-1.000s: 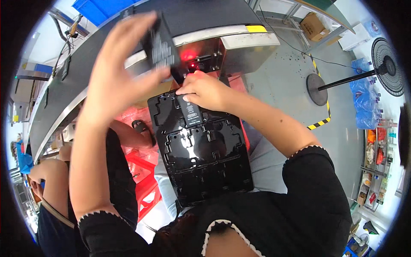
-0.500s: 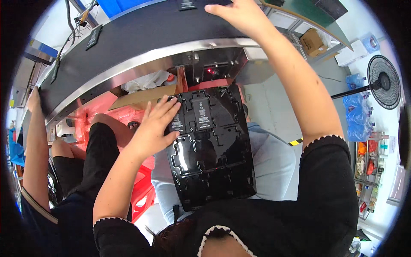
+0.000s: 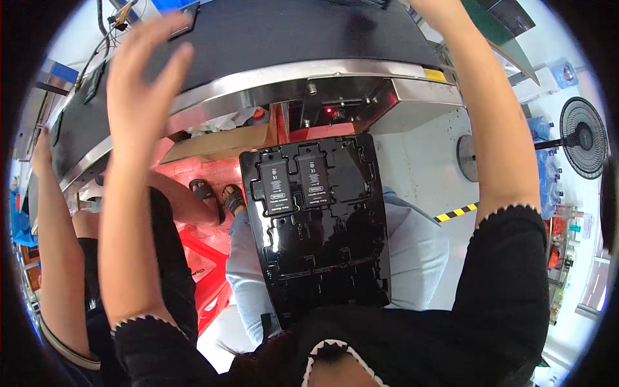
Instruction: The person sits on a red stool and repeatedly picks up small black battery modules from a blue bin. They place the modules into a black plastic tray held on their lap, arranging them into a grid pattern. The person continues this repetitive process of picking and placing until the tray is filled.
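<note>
Left hand (image 3: 138, 80), 11 o'clock: lifted off tray (image 3: 329, 284), fingers spread | right hand (image 3: 443, 11), 1 o'clock: grip unclear | two batteries (image 3: 277, 186) apparently seated

The scene is viewed by one wide fisheye camera, which is worn on the head and directed steeply downward. By this lens, the black tray (image 3: 322, 251) is framed near the middle, at a close range. The left hand (image 3: 138, 84) is shown nearer, while the right hand (image 3: 445, 9) is cut by the upper edge. Toward the rim, the steel table edge (image 3: 258, 80) is bent.
</note>
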